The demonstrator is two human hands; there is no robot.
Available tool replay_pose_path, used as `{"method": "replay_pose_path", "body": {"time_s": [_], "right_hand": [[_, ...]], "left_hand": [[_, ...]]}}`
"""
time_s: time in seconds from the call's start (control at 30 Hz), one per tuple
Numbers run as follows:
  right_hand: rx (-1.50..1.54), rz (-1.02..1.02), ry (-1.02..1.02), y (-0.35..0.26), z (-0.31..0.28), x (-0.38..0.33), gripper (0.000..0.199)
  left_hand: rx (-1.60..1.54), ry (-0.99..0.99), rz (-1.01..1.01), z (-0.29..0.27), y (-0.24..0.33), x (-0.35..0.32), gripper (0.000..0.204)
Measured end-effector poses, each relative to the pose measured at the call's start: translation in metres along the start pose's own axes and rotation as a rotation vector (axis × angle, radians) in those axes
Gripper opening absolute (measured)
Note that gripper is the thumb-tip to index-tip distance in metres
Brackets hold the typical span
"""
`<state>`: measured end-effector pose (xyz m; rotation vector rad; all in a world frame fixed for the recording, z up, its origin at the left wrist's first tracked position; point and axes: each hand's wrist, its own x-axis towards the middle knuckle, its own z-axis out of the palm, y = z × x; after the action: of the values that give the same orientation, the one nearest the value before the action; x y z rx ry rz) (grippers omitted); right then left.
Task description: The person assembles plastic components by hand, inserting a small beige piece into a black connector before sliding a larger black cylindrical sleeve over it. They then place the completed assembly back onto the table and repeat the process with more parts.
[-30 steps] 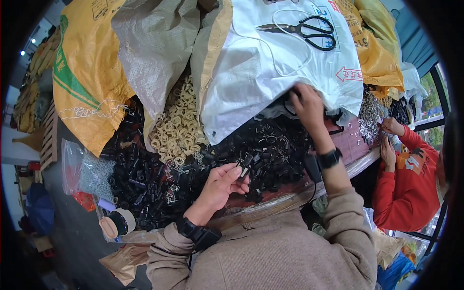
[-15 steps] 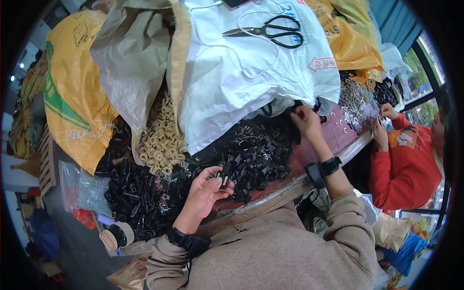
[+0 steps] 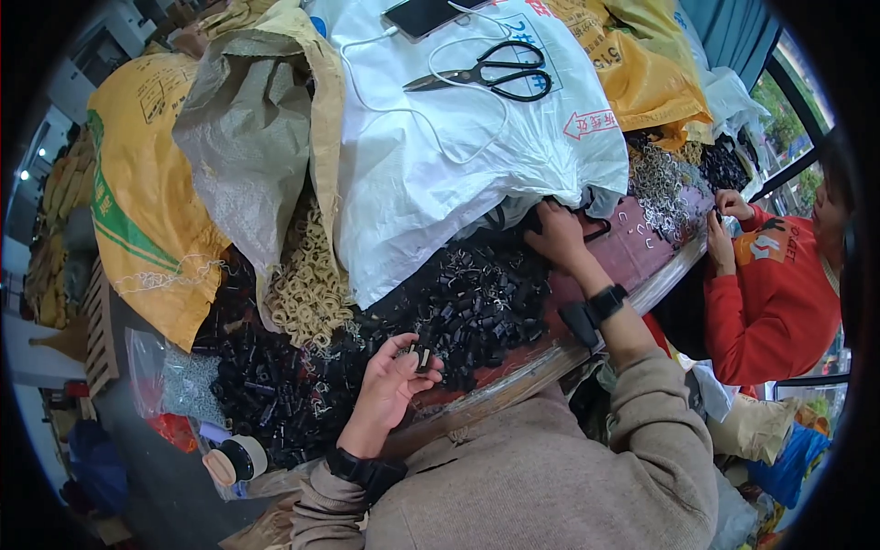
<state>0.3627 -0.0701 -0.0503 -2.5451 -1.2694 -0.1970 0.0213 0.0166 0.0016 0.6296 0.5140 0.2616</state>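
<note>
Low in the middle, the left hand [image 3: 390,390] pinches a small black plastic clip [image 3: 423,356]. The right hand [image 3: 555,234], right of the middle, digs curled fingers into the heap of black clips [image 3: 477,302] under a white sack [image 3: 440,156].

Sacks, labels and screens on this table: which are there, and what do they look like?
White sack: centre, red arrow mark, scissors on top.
Yellow sack: left, green band.
Grey woven sack: between them.
Phone: top edge, dark screen.
Orange sack: upper right.

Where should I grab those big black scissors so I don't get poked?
Grab the scissors by the two black loop handles at their right end, coming from the right. They lie flat on the white sack, and the closed metal blades point left, so that end is the sharp one.
</note>
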Motion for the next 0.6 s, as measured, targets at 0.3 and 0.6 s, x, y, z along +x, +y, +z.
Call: {"method": "replay_pose_path", "body": {"time_s": [0.3, 0.6], "right_hand": [[0.451, -0.197, 0.007, -0.004, -0.076, -0.043, 0.035], [1.095, -0.228, -0.572, -0.063, -0.095, -0.05, 0.041]], "left_hand": [[0.059, -0.004, -0.007, -0.001, -0.001, 0.006, 0.03], [0.114, 0.048, -0.044, 0.021, 0.02, 0.018, 0.03]]}}
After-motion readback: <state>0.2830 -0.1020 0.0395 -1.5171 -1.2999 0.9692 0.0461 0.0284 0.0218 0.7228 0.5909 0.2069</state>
